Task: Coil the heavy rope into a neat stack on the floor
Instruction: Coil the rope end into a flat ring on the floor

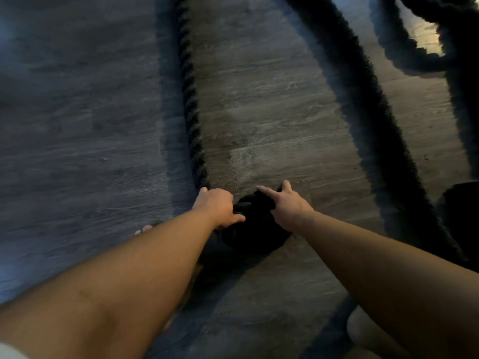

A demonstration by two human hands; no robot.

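Dark fibre: the rope [190, 99] was thick, twisted and near black, lying on a grey wood-grain floor [272, 120].
Bend: both hands met at a tight turn of rope [255, 229] close in front of the person, a dark mass that hid its own lay.
Left grip: the left hand [217, 207] was clenched over the rope where the long run came into the bend.
Right grip: the right hand [287, 206] pressed on the far side of the bend, forefinger and thumb spread; whether it truly grasped the rope, I could not tell.
Long axis: from the left hand the rope ran straight away up the floor.
Second run: another length [373, 120] lay well apart on the right, slanting away likewise.
Judgement: the first small loop seemed in the making, and the slack to feed it lay ahead of the left hand, the nearer one.
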